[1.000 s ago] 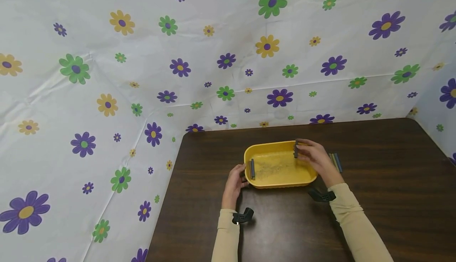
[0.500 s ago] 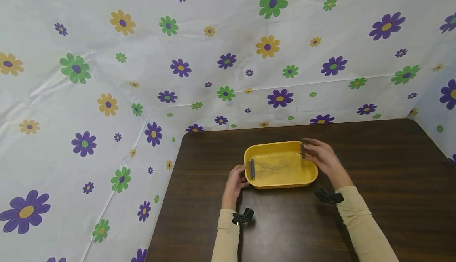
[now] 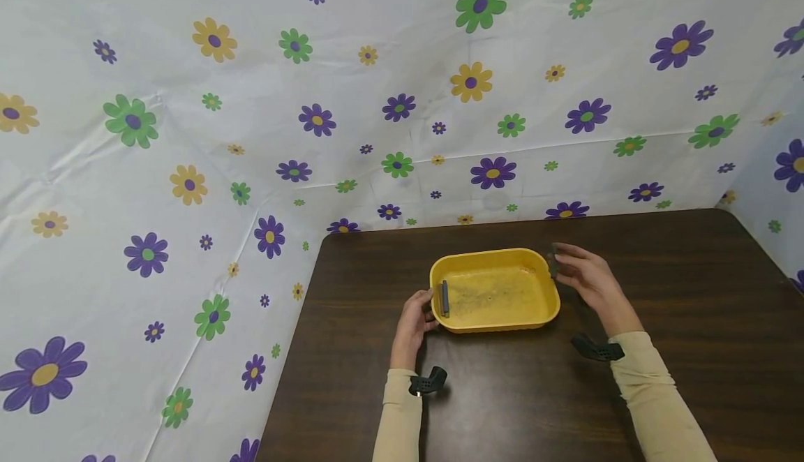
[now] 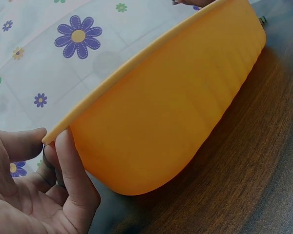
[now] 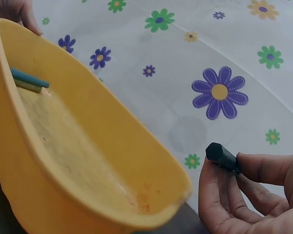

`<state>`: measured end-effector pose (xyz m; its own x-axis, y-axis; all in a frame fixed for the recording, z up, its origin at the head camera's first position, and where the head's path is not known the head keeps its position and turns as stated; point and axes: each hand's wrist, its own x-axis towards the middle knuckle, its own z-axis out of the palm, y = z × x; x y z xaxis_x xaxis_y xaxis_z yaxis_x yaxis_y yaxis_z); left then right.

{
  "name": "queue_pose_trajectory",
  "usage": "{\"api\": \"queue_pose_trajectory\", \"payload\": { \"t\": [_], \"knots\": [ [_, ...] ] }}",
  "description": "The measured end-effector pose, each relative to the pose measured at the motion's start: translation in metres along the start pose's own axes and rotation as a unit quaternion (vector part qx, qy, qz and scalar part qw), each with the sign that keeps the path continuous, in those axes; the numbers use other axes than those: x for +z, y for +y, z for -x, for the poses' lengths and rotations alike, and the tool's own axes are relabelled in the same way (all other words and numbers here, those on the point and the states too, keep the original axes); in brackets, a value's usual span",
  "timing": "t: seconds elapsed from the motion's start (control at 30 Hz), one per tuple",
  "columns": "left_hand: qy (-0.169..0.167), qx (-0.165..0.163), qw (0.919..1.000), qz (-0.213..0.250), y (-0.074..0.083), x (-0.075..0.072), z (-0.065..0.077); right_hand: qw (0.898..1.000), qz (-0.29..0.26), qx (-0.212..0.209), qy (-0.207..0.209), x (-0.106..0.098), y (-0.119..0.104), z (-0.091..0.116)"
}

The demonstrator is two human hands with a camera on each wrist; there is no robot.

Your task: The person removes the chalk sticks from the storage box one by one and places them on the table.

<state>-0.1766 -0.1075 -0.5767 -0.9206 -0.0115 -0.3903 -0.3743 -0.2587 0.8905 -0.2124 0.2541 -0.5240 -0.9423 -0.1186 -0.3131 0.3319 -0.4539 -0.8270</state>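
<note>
My left hand pinches the left rim of a yellow plastic tub, thumb above and fingers below, as the left wrist view shows. The tub rests on the table. At its left end lie two short sticks: a blue crayon and an olive crayon, side by side. My right hand holds a dark green, six-sided crayon between thumb and fingertips, just off the tub's right end. Speckled marks cover the tub's floor, with a reddish smear near the right end.
A dark wood-grain table lies under everything. Behind and to the left hangs a white sheet printed with flowers. Past the tub's far end, small green tips show on the table. Black camera mounts sit on both wrists.
My right hand has moved right with the dark green crayon, from over the tub to beyond its right rim, hiding the crayons on the table. The left hand and tub stay put.
</note>
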Motion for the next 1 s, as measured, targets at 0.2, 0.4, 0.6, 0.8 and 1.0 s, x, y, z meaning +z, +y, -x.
{"api": "queue_pose_trajectory", "payload": {
  "t": [0.2, 0.4, 0.6, 0.8, 1.0],
  "knots": [
    [-0.002, 0.0, 1.0, 0.002, 0.0, 0.0, -0.001, 1.0, 0.001, 0.002, -0.002, -0.01, -0.001, 0.004],
    [-0.001, -0.001, 1.0, -0.001, 0.0, 0.0, -0.001, 1.0, -0.007, -0.001, -0.004, -0.019, -0.004, 0.006],
    [0.0, -0.002, 1.0, -0.002, -0.001, 0.0, -0.002, 1.0, -0.016, -0.005, -0.004, -0.029, -0.007, 0.008],
    [-0.004, -0.001, 1.0, 0.001, 0.0, 0.0, -0.002, 1.0, -0.001, -0.001, 0.015, -0.04, -0.006, 0.009],
    [-0.004, -0.002, 1.0, 0.004, -0.001, 0.0, -0.002, 0.999, 0.031, -0.001, 0.042, -0.051, -0.003, 0.011]
  ]
}}
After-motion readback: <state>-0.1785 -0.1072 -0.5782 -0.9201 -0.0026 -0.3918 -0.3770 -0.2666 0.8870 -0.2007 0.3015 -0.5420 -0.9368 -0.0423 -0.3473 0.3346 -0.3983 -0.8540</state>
